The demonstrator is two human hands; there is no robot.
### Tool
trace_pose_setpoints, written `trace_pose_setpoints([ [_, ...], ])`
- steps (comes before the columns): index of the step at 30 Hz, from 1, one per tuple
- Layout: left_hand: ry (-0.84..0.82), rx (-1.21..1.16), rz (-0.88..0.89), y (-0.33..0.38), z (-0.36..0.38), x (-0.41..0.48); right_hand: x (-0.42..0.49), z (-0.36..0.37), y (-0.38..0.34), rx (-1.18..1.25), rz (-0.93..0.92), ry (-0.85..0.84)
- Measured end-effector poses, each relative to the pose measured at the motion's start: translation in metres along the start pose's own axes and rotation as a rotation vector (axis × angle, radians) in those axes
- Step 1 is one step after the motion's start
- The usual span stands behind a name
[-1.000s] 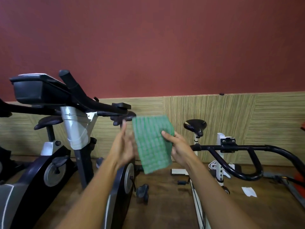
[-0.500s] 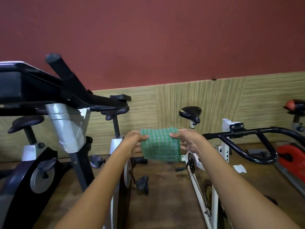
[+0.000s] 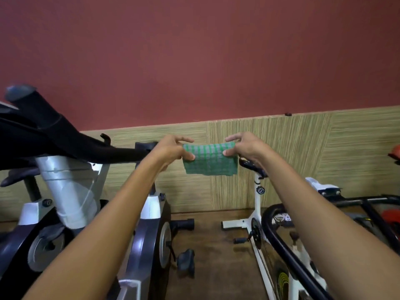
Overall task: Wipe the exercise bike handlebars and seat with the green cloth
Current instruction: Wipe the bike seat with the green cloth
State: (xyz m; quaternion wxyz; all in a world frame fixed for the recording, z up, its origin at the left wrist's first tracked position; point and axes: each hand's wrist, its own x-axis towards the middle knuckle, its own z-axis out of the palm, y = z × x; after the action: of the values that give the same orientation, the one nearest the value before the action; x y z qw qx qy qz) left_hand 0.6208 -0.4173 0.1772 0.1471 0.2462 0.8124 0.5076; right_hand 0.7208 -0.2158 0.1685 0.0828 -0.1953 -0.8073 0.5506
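Two exercise bikes flank scene; black handlebars (image 3: 104, 151) at left, black seat (image 3: 252, 166) at right, both apparently unwiped, all wiping ahead. Green cloth (image 3: 210, 159) hangs folded in mid-air between them, touching neither, top corners pinched by left hand (image 3: 173, 151) and right hand (image 3: 243, 148).

Brown wooden floor (image 3: 212, 267), glossy, runs back to the wall. Standing on it: dark grey/silver exercise bike (image 3: 149, 232) at centre-left, w/ a 2nd black-and-silver bike (image 3: 43, 239) just beside it at far left. White-frame bike (image 3: 257, 215) stands at right, its white foot bar (image 3: 234, 224) flat on the boards. Red machine (image 3: 391, 215) at far right edge, mostly cut off. Btwn the grey and white bikes a strip of bare floor; a black pedal (image 3: 186, 262) hangs just above it.
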Motion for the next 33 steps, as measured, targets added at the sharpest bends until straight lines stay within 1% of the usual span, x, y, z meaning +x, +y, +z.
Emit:
trace_pose_setpoints([
  [3,0.018,0.128,0.008,0.022,0.000,0.037,0.029,-0.023,-0.016,-0.115,-0.078,-0.012],
  [5,-0.011,0.249,-0.007,0.028,0.004,0.061,0.046,-0.033,-0.018,-0.157,-0.118,-0.041],
  [7,-0.048,0.337,-0.018,0.029,0.013,0.082,0.063,-0.041,-0.013,-0.152,-0.145,-0.082],
  [9,-0.040,0.358,-0.016,0.023,0.019,0.105,0.086,-0.050,0.000,-0.091,-0.163,-0.106],
  [10,-0.032,0.313,-0.020,0.018,0.020,0.114,0.095,-0.052,0.008,-0.029,-0.180,-0.113],
  [11,-0.039,0.213,-0.016,0.013,0.022,0.123,0.106,-0.054,0.017,0.063,-0.192,-0.112],
  [13,-0.058,-0.094,-0.038,-0.005,0.033,0.143,0.130,-0.055,0.042,0.325,-0.165,-0.120],
  [15,-0.058,-0.356,-0.084,-0.032,0.051,0.161,0.150,-0.043,0.070,0.546,-0.089,-0.152],
  [16,-0.053,-0.472,-0.136,-0.048,0.066,0.174,0.163,-0.034,0.084,0.608,-0.032,-0.142],
  [18,-0.042,-0.643,-0.281,-0.077,0.094,0.201,0.187,-0.016,0.112,0.705,0.089,-0.054],
  [20,-0.010,-0.690,-0.365,-0.101,0.115,0.236,0.220,-0.007,0.133,0.754,0.183,0.057],
  [22,0.007,-0.697,-0.364,-0.114,0.121,0.280,0.263,-0.012,0.140,0.732,0.204,0.109],
  [24,-0.013,-0.725,-0.308,-0.113,0.116,0.333,0.314,-0.026,0.131,0.694,0.173,0.117],
  [27,-0.045,-0.739,-0.223,-0.090,0.098,0.412,0.385,-0.048,0.100,0.644,0.104,0.123],
  [29,-0.057,-0.745,-0.180,-0.073,0.086,0.463,0.428,-0.058,0.082,0.661,0.067,0.138],
  [33,-0.023,-0.793,-0.217,-0.062,0.071,0.535,0.488,-0.062,0.067,0.727,0.072,0.106],
])
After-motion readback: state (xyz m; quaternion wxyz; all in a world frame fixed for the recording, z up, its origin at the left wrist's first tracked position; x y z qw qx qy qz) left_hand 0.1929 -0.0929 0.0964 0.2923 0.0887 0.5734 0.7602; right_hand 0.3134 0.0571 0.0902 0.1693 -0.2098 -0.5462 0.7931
